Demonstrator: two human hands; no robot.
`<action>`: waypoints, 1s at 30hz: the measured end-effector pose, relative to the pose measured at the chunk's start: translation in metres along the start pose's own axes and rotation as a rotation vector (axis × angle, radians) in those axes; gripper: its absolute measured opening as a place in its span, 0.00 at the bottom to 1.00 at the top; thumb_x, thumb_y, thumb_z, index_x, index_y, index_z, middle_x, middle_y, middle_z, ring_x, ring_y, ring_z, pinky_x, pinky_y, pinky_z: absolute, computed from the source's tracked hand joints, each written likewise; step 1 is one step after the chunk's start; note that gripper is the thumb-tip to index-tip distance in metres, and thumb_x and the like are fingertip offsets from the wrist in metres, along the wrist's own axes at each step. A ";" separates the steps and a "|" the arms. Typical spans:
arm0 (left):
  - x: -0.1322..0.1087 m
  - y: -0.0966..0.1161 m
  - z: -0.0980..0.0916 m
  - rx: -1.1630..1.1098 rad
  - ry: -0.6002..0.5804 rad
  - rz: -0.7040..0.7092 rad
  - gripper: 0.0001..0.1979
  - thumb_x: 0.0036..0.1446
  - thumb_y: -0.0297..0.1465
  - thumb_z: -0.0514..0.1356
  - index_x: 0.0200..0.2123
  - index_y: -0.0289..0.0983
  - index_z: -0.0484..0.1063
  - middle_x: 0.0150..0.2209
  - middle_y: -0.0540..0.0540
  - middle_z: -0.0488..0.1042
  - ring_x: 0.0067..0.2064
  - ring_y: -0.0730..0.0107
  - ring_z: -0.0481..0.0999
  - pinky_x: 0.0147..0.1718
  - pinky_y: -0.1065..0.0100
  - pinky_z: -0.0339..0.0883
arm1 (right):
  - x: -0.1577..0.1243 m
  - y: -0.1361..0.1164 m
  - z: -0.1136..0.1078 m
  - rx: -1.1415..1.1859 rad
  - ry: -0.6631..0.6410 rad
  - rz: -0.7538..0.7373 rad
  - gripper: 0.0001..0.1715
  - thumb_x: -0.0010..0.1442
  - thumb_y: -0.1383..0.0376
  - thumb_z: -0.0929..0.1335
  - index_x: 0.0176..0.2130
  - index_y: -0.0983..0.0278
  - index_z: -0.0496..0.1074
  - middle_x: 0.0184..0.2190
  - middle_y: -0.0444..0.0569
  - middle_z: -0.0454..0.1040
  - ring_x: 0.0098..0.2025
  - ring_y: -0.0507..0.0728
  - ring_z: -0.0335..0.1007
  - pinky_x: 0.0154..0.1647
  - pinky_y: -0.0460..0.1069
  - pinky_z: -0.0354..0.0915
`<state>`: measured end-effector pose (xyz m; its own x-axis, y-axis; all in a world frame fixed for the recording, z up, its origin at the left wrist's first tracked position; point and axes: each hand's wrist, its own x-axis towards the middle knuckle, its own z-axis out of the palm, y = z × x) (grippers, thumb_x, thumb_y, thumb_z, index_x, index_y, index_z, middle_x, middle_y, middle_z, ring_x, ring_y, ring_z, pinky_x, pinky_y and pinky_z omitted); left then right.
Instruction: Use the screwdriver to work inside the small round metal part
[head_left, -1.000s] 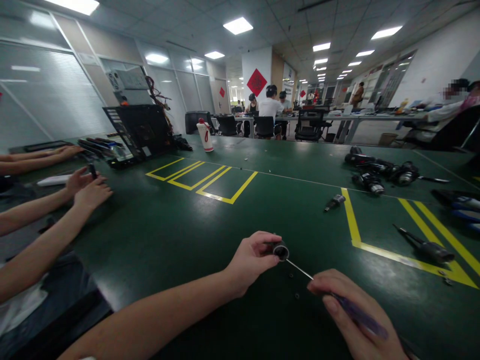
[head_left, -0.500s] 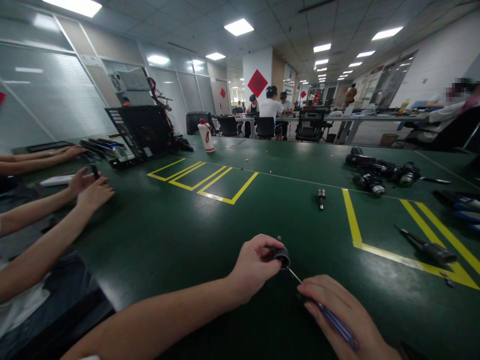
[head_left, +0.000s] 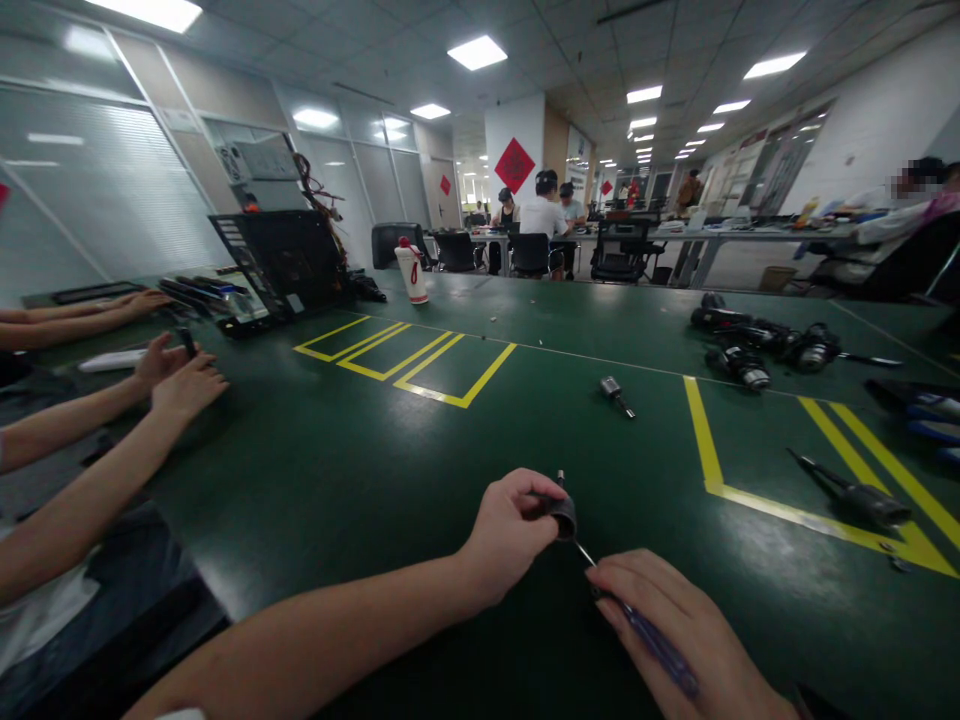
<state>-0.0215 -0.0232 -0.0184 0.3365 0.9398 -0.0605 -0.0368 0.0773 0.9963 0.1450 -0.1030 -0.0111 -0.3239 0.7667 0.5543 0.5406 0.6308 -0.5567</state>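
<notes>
My left hand (head_left: pixel 511 535) pinches a dark, hollow, cup-shaped metal part (head_left: pixel 566 517), its open side turned toward my right hand. A small metal stub shows just above that part. My right hand (head_left: pixel 664 620) is closed around the purple handle of a screwdriver (head_left: pixel 656 640). The screwdriver's thin shaft reaches up to the mouth of the cup-shaped part; whether its tip touches anything inside is hidden. Beyond my hands, a small metal part with a narrow stem (head_left: pixel 616 396) lies on the green table (head_left: pixel 337 480).
At right lie a dark cone-shaped part with a rod (head_left: pixel 862 497), black power tools (head_left: pixel 750 340) and yellow tape (head_left: pixel 795 515). A white cup (head_left: pixel 412 272) and a black equipment case (head_left: pixel 281 260) stand farther back. Another person's hands (head_left: pixel 184 375) work at left.
The stemmed metal part on the table has rolled left and turned, its stem now pointing to the lower right. My right hand and the screwdriver have shifted slightly left.
</notes>
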 end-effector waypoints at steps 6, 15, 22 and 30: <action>0.001 0.001 -0.003 0.018 0.015 -0.029 0.13 0.44 0.15 0.58 0.34 0.34 0.70 0.34 0.47 0.76 0.37 0.68 0.77 0.37 0.65 0.72 | -0.005 -0.002 -0.006 0.123 0.064 0.125 0.10 0.58 0.66 0.64 0.39 0.56 0.73 0.32 0.48 0.77 0.34 0.58 0.74 0.34 0.49 0.71; 0.001 0.013 -0.010 -0.020 0.041 -0.185 0.11 0.49 0.19 0.59 0.38 0.32 0.70 0.36 0.45 0.76 0.39 0.68 0.76 0.44 0.59 0.69 | 0.002 0.028 -0.003 0.453 0.129 0.790 0.26 0.54 0.44 0.63 0.22 0.62 0.70 0.17 0.44 0.68 0.21 0.54 0.66 0.23 0.48 0.65; 0.002 0.015 -0.010 -0.070 0.045 -0.223 0.12 0.49 0.17 0.58 0.38 0.32 0.70 0.38 0.43 0.76 0.40 0.66 0.76 0.44 0.59 0.69 | -0.001 0.027 -0.001 0.457 0.123 0.782 0.26 0.55 0.45 0.63 0.24 0.62 0.70 0.18 0.45 0.69 0.23 0.55 0.68 0.24 0.49 0.64; 0.000 0.020 -0.006 -0.123 0.044 -0.241 0.14 0.46 0.16 0.58 0.38 0.32 0.71 0.37 0.43 0.76 0.40 0.65 0.76 0.44 0.60 0.69 | -0.003 0.021 -0.004 0.065 -0.007 0.368 0.18 0.62 0.58 0.60 0.24 0.61 0.68 0.22 0.45 0.72 0.27 0.55 0.71 0.36 0.52 0.71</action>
<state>-0.0285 -0.0199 0.0015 0.3081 0.9026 -0.3006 -0.0753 0.3381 0.9381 0.1605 -0.0923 -0.0216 -0.1227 0.9442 0.3056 0.5713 0.3190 -0.7562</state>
